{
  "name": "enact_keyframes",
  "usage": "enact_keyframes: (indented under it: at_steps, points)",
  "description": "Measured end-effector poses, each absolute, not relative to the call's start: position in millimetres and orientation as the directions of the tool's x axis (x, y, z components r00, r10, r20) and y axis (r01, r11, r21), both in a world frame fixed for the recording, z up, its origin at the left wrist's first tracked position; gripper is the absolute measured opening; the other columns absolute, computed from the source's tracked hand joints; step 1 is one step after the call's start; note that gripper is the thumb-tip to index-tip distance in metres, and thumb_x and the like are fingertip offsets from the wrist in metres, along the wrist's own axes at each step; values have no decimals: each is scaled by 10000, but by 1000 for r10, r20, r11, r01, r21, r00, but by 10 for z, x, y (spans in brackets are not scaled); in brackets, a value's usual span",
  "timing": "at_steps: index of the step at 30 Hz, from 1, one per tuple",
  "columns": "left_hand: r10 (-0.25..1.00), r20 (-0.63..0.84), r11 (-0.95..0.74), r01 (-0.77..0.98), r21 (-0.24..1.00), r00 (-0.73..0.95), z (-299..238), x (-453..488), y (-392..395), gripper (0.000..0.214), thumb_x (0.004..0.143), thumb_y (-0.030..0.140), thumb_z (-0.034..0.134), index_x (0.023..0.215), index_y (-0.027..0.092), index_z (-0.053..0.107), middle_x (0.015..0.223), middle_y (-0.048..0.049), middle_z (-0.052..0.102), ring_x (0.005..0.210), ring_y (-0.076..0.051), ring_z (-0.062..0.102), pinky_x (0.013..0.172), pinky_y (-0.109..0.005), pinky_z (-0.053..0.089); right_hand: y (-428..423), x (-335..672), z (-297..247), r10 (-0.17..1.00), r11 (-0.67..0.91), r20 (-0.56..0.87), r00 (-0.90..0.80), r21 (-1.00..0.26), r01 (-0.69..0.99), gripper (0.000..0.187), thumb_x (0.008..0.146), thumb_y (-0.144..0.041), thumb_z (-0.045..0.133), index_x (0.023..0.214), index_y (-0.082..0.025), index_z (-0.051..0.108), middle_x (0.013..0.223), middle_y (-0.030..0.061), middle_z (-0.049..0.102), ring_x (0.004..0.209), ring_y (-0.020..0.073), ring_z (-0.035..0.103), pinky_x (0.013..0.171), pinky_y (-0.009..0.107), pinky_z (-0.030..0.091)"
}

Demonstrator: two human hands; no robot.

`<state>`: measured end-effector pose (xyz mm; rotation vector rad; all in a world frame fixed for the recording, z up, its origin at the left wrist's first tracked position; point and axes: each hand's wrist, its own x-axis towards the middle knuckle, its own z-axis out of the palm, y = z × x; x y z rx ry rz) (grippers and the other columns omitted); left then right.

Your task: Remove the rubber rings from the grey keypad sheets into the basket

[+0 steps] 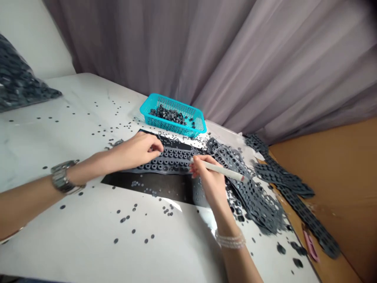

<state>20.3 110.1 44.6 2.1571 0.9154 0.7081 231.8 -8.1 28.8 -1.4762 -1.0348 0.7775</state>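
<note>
A dark grey rubber sheet with rows of round ring-shaped pieces lies on a black mat. My left hand rests over the sheet's left part, its fingers curled in; whatever they pinch is hidden. My right hand is closed around a white pen-like stick with a reddish rear end. The stick's front end is by the right part of the sheet, at its rows of rings. Small dark discs are scattered on the mat and the table around both hands.
A turquoise basket of small black pieces stands behind the sheet. Punched-out rubber sheets are heaped at the right, more strips beyond the table edge beside a pink-handled tool. A clear bag of dark pieces sits far left.
</note>
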Motion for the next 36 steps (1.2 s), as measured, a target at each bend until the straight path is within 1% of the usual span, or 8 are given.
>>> enact_keyframes:
  at_steps: [3, 7, 14, 21, 25, 31, 34, 36]
  points:
    - [682, 187, -650, 470, 598, 707, 210, 136, 928, 227, 799, 250, 583, 933, 214, 763, 950, -64, 709, 768, -194, 601, 803, -323, 415, -7, 2101, 146, 945, 12, 54, 323, -991, 131, 349, 841, -529, 653, 768, -197, 574, 642, 7, 648, 539, 132, 596, 496, 238, 476]
    - [619, 184, -710, 444, 547, 763, 35, 160, 925, 276, 841, 244, 535, 1021, 212, 742, 1016, -76, 653, 821, -199, 595, 851, -321, 419, 68, 1952, 33, 962, -10, 67, 265, -960, 279, 364, 890, -542, 582, 744, -210, 554, 596, -9, 623, 509, 132, 590, 506, 239, 470]
    - [618, 169, -723, 471, 505, 768, 22, 196, 918, 203, 849, 289, 544, 932, 217, 714, 954, -74, 592, 876, -227, 576, 830, -345, 430, 103, 1903, 39, 974, 27, 130, 187, -881, 473, 347, 923, -490, 528, 701, -224, 536, 604, 2, 631, 564, 153, 608, 552, 248, 459]
    - [618, 205, -752, 495, 437, 759, 23, 275, 816, 197, 871, 232, 495, 906, 182, 682, 965, -87, 568, 931, -245, 561, 873, -382, 419, 107, 1850, 78, 973, 62, 178, 149, -816, 574, 292, 933, -406, 490, 697, -234, 505, 619, 15, 622, 589, 171, 599, 564, 269, 422]
    - [655, 224, -716, 499, 488, 721, 67, 306, 809, 214, 875, 202, 479, 810, 170, 681, 892, -67, 548, 841, -213, 565, 805, -353, 434, 113, 1825, 101, 971, 73, 201, 129, -763, 642, 275, 939, -327, 474, 679, -237, 477, 606, 4, 598, 558, 160, 570, 561, 272, 372]
    - [755, 253, -614, 517, 596, 605, 180, 232, 794, 139, 808, 235, 620, 732, 197, 729, 852, -38, 605, 732, -166, 548, 750, -310, 440, 107, 1825, 114, 972, 12, 157, 176, -778, 628, 270, 934, -331, 498, 683, -234, 483, 602, 13, 615, 566, 177, 598, 574, 277, 377]
    - [852, 182, -458, 533, 712, 490, 292, 112, 797, 94, 771, 275, 680, 744, 224, 754, 899, -31, 658, 706, -151, 560, 705, -299, 440, 105, 1816, 99, 970, 11, 159, 182, -782, 623, 267, 937, -334, 496, 690, -233, 485, 599, 10, 614, 552, 174, 599, 572, 275, 377]
    - [919, 88, -284, 487, 826, 385, 375, 27, 818, 107, 750, 337, 728, 777, 239, 762, 884, -27, 691, 742, -164, 599, 694, -291, 454, 107, 1816, 80, 970, 5, 151, 193, -798, 602, 262, 935, -337, 500, 696, -229, 495, 590, 5, 610, 549, 170, 602, 576, 270, 391]
